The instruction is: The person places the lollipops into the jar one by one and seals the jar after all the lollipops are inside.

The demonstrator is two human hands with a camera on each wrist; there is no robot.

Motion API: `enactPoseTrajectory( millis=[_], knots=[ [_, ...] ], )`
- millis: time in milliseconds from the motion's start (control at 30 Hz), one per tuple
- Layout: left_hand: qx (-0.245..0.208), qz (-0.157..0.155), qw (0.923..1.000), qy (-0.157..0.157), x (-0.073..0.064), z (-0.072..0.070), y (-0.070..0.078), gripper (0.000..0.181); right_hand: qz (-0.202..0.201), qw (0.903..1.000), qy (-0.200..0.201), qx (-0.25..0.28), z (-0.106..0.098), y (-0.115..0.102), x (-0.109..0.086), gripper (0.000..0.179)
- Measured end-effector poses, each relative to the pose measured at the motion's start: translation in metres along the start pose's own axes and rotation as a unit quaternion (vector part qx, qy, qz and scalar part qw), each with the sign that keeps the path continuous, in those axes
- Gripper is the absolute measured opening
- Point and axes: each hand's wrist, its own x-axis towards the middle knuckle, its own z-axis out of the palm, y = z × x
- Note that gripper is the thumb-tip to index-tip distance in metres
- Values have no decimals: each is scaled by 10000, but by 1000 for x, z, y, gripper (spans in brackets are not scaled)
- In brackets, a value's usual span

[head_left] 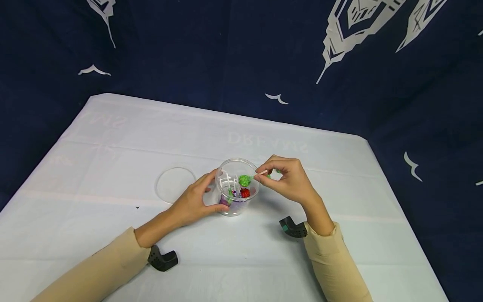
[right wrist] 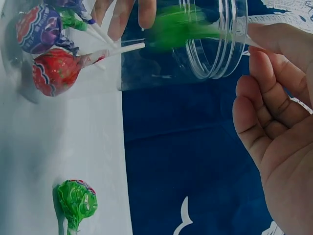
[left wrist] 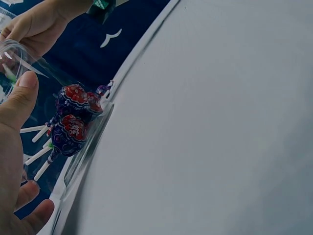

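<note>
A clear plastic jar stands on the white table, its mouth facing up. My left hand holds it from the left side, thumb and fingers spread around its wall. Between thumb and fingertips, my right hand pinches the white stick of a green lollipop, whose head hangs inside the jar just below the mouth; it is blurred in the right wrist view. Lower in the jar lie a red lollipop and several purple-wrapped lollipops with white sticks.
Another green lollipop lies on the table beside the jar, mostly behind my right hand in the head view. A thin clear round lid lies left of the jar. A dark blue patterned cloth hangs behind the table.
</note>
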Motion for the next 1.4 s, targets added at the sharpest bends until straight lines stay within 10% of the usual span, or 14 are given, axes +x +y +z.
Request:
enactPoseTrajectory(
  millis=[1400],
  knots=[
    [-75, 20, 10000, -43, 0, -1, 1, 99, 885, 9949, 477, -86, -16, 12, -18, 15]
  ],
)
